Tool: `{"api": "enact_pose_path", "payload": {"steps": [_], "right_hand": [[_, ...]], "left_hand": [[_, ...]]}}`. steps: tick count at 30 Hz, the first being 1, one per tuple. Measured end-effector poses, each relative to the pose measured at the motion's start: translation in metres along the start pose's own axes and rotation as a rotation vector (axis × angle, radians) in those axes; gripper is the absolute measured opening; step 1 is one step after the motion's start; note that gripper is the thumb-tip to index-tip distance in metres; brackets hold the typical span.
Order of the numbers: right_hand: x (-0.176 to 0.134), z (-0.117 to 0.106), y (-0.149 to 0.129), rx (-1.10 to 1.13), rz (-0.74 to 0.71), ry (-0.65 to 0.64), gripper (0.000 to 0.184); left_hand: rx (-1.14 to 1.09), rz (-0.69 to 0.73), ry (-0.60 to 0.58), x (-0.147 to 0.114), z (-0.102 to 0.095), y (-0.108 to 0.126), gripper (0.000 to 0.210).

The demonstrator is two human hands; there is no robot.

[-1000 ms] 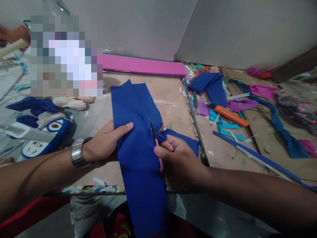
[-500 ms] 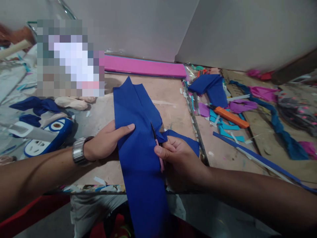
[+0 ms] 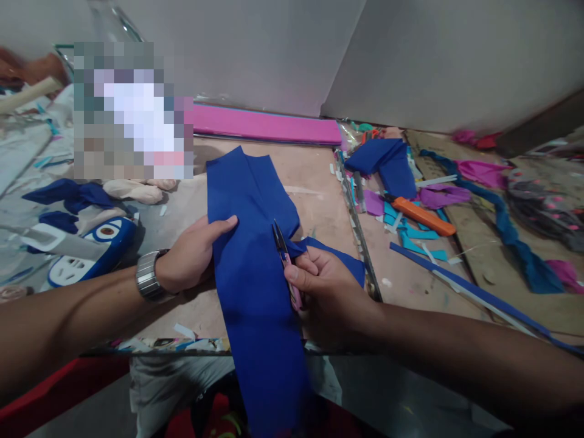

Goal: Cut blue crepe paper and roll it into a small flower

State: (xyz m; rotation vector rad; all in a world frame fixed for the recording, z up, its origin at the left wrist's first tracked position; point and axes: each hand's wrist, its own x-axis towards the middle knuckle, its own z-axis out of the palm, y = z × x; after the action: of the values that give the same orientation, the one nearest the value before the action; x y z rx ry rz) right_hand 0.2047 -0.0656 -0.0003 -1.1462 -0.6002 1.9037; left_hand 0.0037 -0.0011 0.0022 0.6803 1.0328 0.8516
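A long strip of blue fabric (image 3: 260,304) runs from the tabletop down over its front edge. My left hand (image 3: 189,252) pinches its left side, thumb on top and the other fingers hidden underneath. In my right hand (image 3: 331,280) is a pair of small scissors (image 3: 286,261) with pink handles and dark blades. The blades are slightly apart and point away from me over the fabric's right part. A crumpled fold of the fabric bunches beside the right fingers, and more blue cloth (image 3: 342,258) lies behind that hand.
A pink folded bundle (image 3: 269,125) lies along the wall. On the right are an orange box cutter (image 3: 422,216), folded blue fabric (image 3: 383,161), a blue strip (image 3: 469,292) and coloured scraps. On the left sits a blue and white tool (image 3: 91,249) near cloth bows (image 3: 132,190).
The scissor blades have parted a little and shifted slightly left. My left thumb has slid a short way left and up on the fabric, whose far end lies flatter.
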Motion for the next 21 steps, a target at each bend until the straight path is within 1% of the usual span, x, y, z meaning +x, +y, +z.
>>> {"api": "enact_pose_path", "payload": {"steps": [4, 10, 17, 21], "right_hand": [[0.0023, 0.0013, -0.0001, 0.002, -0.037, 0.008, 0.063], [0.004, 0.0059, -0.0007, 0.019, -0.045, 0.024, 0.065], [0.0046, 0.0094, -0.0036, -0.041, -0.029, 0.069, 0.067], [0.0044, 0.0078, -0.0026, -0.049, -0.013, 0.06, 0.066]], "left_hand": [[0.004, 0.011, 0.035, 0.001, -0.0002, -0.0011, 0.034], [-0.011, 0.011, -0.028, 0.0004, 0.0014, -0.0001, 0.038], [-0.007, 0.023, -0.065, -0.0004, -0.0016, -0.001, 0.04], [-0.019, 0.017, -0.076, 0.0008, -0.0029, -0.0026, 0.039]]}}
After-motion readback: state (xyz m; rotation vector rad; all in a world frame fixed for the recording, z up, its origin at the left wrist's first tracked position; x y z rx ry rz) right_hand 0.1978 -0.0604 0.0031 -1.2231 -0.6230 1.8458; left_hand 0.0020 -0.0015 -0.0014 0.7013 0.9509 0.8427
